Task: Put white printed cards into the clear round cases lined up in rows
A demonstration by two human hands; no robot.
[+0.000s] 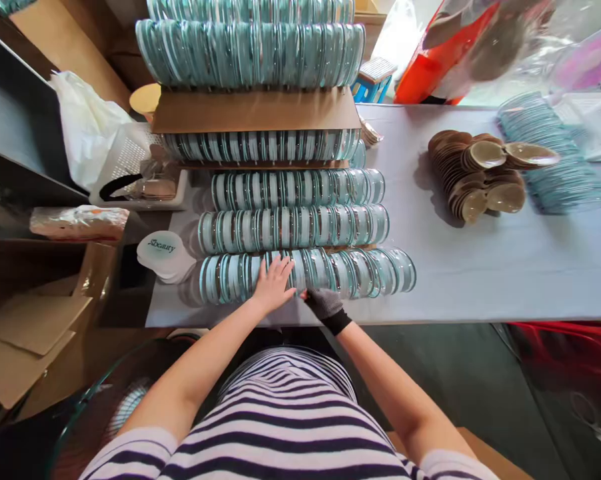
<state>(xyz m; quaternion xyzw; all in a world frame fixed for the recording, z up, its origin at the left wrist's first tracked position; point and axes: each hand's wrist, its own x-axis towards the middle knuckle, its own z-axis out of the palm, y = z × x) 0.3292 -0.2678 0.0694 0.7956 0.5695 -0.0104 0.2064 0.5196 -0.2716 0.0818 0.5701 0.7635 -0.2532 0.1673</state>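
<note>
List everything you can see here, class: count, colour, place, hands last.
Table: one, pale grey, centre and right
Cardboard sheet: one, brown, back centre
Near rows of rounds: three, clear-teal, on table
Back rows: three visible, teal, above and below sheet
Stacked pieces: many, brown, right half of table
Far stack: one, teal, far right
Baskets: two, white, left and far right
Bag: one, white, by left basket
Printed cards: several, white, left of near rows
Stool: one, blue, behind table
Unclear item: one, orange-red, behind table
Unclear object: one, red, lower right
Cardboard pieces: several, brown, lower left
Striped shirt: one, white and dark, bottom
Left hand: one, bare, on nearest row
Right hand: one, grey-gloved, at nearest row
</note>
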